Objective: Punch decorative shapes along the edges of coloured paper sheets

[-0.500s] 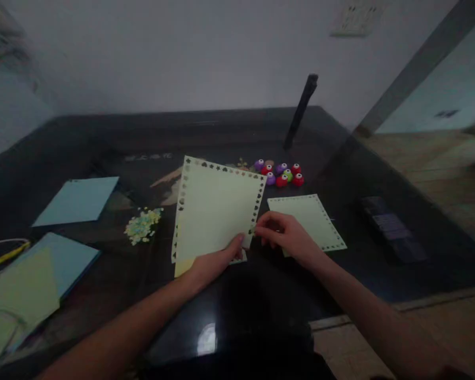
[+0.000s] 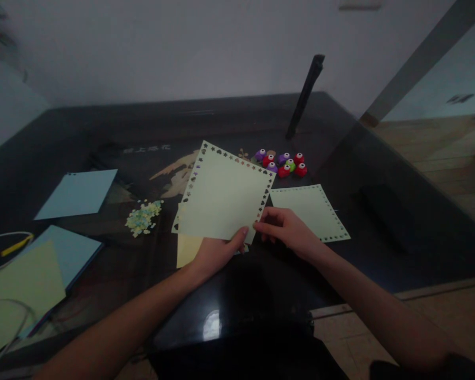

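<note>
A pale sheet of paper [image 2: 227,195] with small shapes punched along its edges is held up above the table, tilted. My left hand [image 2: 224,250] grips its bottom edge, thumb on the front and fingers behind. The thumb and fingers of my right hand [image 2: 283,227] pinch its lower right edge. Behind and below it, a yellow sheet [image 2: 188,250] shows in part. To the right, a second punched sheet [image 2: 309,214] lies flat on the table beside my right hand.
Colourful craft punches [image 2: 284,164] sit in a cluster behind the sheets. A heap of paper bits [image 2: 142,217], blue sheets [image 2: 79,195], a yellow-green sheet [image 2: 24,285] and a cable with a yellow part [image 2: 16,245] lie left. A black upright post [image 2: 304,97] stands at the back.
The held sheet has turned clockwise and its lower left corner has risen, uncovering more of the yellow sheet. My right hand stays at its right edge. The camera view has shifted slightly.
</note>
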`<state>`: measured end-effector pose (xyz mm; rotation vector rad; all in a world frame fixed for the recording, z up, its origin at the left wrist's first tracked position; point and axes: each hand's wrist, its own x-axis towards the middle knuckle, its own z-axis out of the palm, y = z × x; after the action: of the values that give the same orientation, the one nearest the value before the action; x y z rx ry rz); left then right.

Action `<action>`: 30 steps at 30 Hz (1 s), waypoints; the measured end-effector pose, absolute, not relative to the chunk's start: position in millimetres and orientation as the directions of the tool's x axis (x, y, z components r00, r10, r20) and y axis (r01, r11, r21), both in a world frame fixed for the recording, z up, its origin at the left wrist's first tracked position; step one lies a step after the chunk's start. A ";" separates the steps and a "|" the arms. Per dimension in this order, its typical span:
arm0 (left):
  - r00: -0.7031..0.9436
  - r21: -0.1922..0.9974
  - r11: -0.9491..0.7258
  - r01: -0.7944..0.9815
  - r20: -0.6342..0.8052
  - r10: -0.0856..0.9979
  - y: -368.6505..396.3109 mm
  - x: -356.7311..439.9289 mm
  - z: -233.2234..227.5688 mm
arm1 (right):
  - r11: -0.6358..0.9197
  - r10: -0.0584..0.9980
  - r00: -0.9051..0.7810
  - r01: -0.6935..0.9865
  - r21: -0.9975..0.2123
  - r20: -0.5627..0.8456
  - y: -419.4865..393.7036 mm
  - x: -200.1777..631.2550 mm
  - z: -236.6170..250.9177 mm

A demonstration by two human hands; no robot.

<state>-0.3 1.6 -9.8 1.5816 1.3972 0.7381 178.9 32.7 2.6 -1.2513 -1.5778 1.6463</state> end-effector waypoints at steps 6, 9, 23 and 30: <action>0.168 0.948 0.098 0.301 -0.154 0.974 2.9 1.6 -6.6 | -0.241 0.841 -0.468 0.129 -0.962 -0.273 31.4 178.4 1.6; 0.162 0.961 0.121 0.248 -0.164 0.973 4.0 2.4 -3.1 | -0.265 0.828 -0.490 0.084 -0.961 -0.271 31.3 178.0 0.1; 0.214 0.976 0.152 0.155 -0.183 0.960 7.8 0.5 1.8 | -0.155 0.837 -0.506 0.143 -0.977 -0.207 30.8 179.3 1.9; 0.611 0.904 0.304 0.300 -0.427 0.666 16.5 -18.4 8.2 | -0.129 0.858 -0.480 0.144 -0.981 -0.183 31.0 179.5 4.2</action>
<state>-18.4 16.5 8.2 1.2854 0.9402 0.2966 179.5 31.0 4.2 -1.1256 -1.5875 1.6621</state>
